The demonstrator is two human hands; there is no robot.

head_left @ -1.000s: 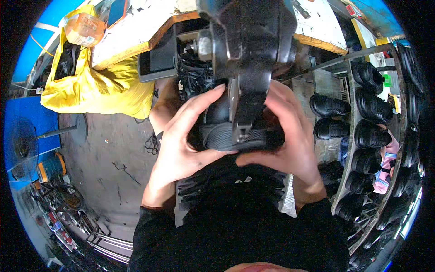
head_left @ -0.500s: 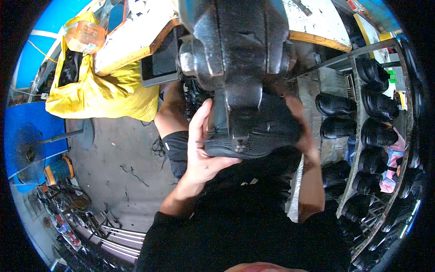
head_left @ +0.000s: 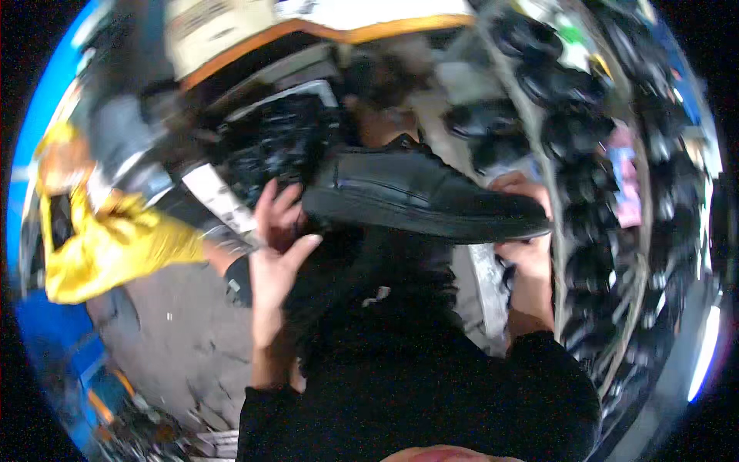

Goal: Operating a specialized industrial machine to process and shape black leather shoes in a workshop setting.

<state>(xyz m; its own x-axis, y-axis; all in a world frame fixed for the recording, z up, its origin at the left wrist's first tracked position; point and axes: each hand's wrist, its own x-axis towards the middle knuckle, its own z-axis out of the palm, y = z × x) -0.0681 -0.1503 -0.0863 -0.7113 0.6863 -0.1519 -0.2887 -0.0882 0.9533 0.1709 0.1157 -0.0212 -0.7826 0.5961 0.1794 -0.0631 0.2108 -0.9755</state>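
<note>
A black lace-up shoe hangs in front of me, side on, its sole down and its toe to the right. My right hand is closed around the toe end, with fingers above and thumb below. By the heel, my left hand is open, fingers and thumb spread; whether a fingertip still brushes the shoe is hard to tell. Below the shoe, my black clothing fills the lower middle.
Racks with rows of black shoes stand close on the right. Behind the shoe lies a dark tray of black pieces, below a white table with an orange edge. A yellow bag sits at the left. Much of the view is blurred.
My view has swung to the right, and the dark machine head that overlapped the shoe is out of sight. My left hand has opened from its grip; the right hand now holds the toe.
</note>
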